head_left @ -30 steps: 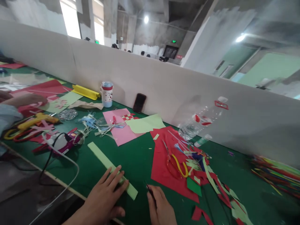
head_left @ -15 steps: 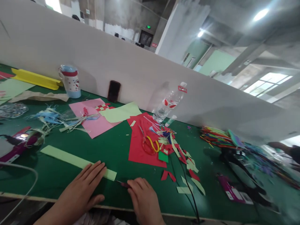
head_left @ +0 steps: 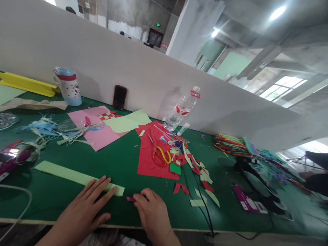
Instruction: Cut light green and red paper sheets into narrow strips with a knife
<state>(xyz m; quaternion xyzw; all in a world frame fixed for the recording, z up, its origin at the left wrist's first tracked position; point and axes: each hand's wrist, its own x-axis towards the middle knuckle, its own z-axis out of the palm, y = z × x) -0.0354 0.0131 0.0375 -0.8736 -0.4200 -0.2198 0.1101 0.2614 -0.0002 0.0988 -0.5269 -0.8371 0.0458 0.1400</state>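
Note:
My left hand [head_left: 85, 206] lies flat with fingers spread on the right end of a long pale green paper strip [head_left: 69, 173] on the green table [head_left: 123, 160]. My right hand [head_left: 152, 213] is curled just right of the strip's end, pinching a small dark pink tool [head_left: 130, 199] whose tip points at the strip. I cannot make out what the tool is. Farther back, a red paper sheet [head_left: 148, 160] carries scissors with yellow and red handles [head_left: 160, 155] and a heap of paper scraps [head_left: 189, 164].
A pink sheet [head_left: 96, 128], a light green sheet [head_left: 128, 121], a dark phone [head_left: 119, 97] against the white partition, a mug [head_left: 68, 86], a clear bottle [head_left: 180, 111], tangled strips [head_left: 51, 131], a glue gun [head_left: 12, 155] and a black cable [head_left: 202, 208] crossing the front edge.
The view has swung right and downward. My left hand stays flat on the strip. My right hand has edged closer to the strip's end with the small tool.

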